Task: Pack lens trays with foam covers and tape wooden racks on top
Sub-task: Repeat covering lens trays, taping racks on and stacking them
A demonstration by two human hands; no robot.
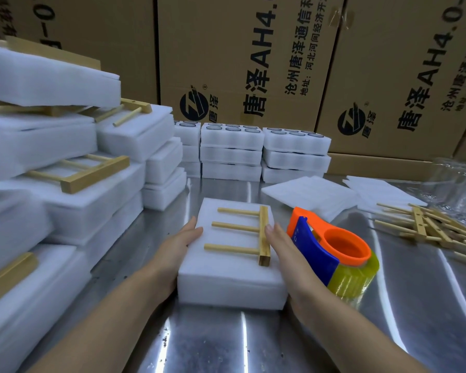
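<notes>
View from above a shiny metal counter (pixel 414 305). In the centre lies a white foam-covered lens tray (pixel 232 275), a thick rectangular block. A wooden rack (pixel 263 235) rests flat on top of it: one short bar along the right side, with three dowels pointing left.

The hands are apart, one on each long side of the tray. The left hand (pixel 178 246) presses against the tray's left side with straight fingers. The right hand (pixel 285 251) lies along the right edge, fingers extended, fingertips touching the rack's bar. Neither hand curls around anything.

Just beside the right hand, an orange and blue tape dispenser (pixel 334 254) stands on the counter, loaded with a yellowish clear roll.

To the left rise uneven stacks of finished packs (pixel 65 184) (white foam blocks with racks on top). At the back stand three neat piles of open lens trays (pixel 232 149), round lenses showing in the top layers. Thin foam sheets (pixel 310 195) lie behind the dispenser, and a heap of loose racks (pixel 436 227) sits at the far right. Printed cardboard boxes (pixel 240 57) fill the background.
</notes>
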